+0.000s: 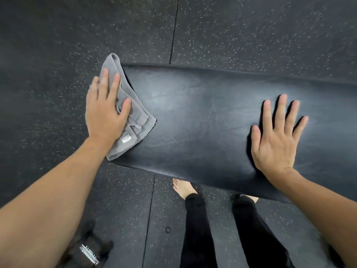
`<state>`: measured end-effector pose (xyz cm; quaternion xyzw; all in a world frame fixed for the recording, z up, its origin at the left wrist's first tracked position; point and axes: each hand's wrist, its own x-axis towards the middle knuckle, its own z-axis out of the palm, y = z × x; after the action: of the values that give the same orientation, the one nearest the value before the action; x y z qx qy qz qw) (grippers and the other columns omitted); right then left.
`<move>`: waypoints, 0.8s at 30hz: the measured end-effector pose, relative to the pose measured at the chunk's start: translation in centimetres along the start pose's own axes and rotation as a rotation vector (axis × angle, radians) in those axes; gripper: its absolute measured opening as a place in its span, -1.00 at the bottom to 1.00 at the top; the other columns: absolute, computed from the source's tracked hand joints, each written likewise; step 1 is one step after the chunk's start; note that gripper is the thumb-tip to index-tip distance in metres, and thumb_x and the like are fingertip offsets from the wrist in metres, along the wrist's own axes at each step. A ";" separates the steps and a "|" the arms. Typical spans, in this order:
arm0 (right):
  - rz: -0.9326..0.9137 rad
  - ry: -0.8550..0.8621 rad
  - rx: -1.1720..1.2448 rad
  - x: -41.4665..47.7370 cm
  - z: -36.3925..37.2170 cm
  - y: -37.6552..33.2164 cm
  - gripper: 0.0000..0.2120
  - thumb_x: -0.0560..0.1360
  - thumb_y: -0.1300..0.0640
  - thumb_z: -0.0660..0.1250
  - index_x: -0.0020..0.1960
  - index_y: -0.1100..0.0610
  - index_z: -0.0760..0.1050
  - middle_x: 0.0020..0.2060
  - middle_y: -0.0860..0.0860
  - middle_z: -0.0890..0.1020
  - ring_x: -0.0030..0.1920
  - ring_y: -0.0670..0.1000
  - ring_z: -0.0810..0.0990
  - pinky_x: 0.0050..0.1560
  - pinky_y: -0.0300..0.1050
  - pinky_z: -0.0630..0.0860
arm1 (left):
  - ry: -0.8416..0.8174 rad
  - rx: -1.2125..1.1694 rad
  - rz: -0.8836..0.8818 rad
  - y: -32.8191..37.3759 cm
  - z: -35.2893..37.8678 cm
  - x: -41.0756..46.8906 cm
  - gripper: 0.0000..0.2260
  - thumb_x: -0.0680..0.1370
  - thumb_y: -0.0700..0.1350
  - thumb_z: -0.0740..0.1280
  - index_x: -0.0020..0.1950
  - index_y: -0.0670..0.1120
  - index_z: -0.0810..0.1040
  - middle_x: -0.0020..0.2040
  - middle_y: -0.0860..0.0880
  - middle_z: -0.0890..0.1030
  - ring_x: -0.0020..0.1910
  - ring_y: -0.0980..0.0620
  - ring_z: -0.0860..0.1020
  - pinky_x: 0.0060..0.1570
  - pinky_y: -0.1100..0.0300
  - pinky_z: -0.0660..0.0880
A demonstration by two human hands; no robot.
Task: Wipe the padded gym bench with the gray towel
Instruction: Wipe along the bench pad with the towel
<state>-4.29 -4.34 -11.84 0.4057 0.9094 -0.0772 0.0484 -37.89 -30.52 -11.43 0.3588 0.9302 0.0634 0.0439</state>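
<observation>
The black padded gym bench (202, 117) runs across the middle of the view from left to right. A folded gray towel (135, 120) lies over its left end, partly hanging past the edge. My left hand (105, 109) presses flat on the towel, fingers spread over the cloth. My right hand (276, 140) rests flat on the bench's padding further right, fingers apart and holding nothing.
Dark speckled rubber floor tiles (251, 29) surround the bench. My legs in black trousers (195, 229) and a bare foot (182, 187) stand at the bench's near side. A dumbbell (89, 252) lies on the floor at the lower left. A small ring (168, 229) sits on the floor.
</observation>
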 end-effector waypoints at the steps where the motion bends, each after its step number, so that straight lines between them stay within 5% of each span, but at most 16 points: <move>1: -0.003 -0.005 -0.004 0.0 0.0 0.0 -0.40 0.66 -0.08 -0.06 0.65 0.11 0.00 0.65 0.22 -0.02 0.62 0.35 -0.09 0.54 0.45 -0.09 | 0.006 0.019 -0.001 0.1 0.1 -0.1 -0.44 0.71 0.14 0.14 0.67 -0.05 0.21 0.69 -0.14 0.17 0.65 -0.26 0.16 0.62 -0.15 0.13; 9: -0.005 -0.033 -0.012 0.0 -0.4 0.1 -0.40 0.68 -0.07 -0.05 0.66 0.10 -0.02 0.65 0.22 -0.05 0.62 0.35 -0.11 0.53 0.47 -0.08 | -0.083 0.055 0.019 4.9 -0.5 -2.4 -0.37 0.65 0.18 0.16 0.69 0.02 0.14 0.70 -0.08 0.12 0.68 -0.21 0.07 0.60 -0.28 0.07; 18: -0.018 -0.043 -0.003 0.0 -0.6 0.2 -0.41 0.69 -0.08 -0.06 0.66 0.08 -0.05 0.65 0.21 -0.04 0.62 0.36 -0.08 0.53 0.47 -0.05 | -0.162 0.039 0.195 19.4 2.0 -10.9 -0.32 0.60 0.22 0.21 0.68 0.01 0.21 0.70 -0.07 0.13 0.68 -0.20 0.06 0.62 -0.28 -0.04; 24: -0.042 -0.027 0.023 0.0 -0.4 0.6 -0.42 0.70 -0.09 -0.05 0.66 0.07 -0.05 0.65 0.20 -0.03 0.62 0.33 -0.08 0.53 0.46 -0.03 | -0.214 0.037 0.502 24.2 3.0 -12.0 -0.38 0.66 0.19 0.19 0.68 -0.02 0.20 0.70 -0.07 0.15 0.68 -0.18 0.09 0.64 -0.24 -0.01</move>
<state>-3.82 -3.85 -11.56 0.3861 0.9160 -0.0941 0.0541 -12.69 -20.56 -10.36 0.5833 0.8034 0.0169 0.1180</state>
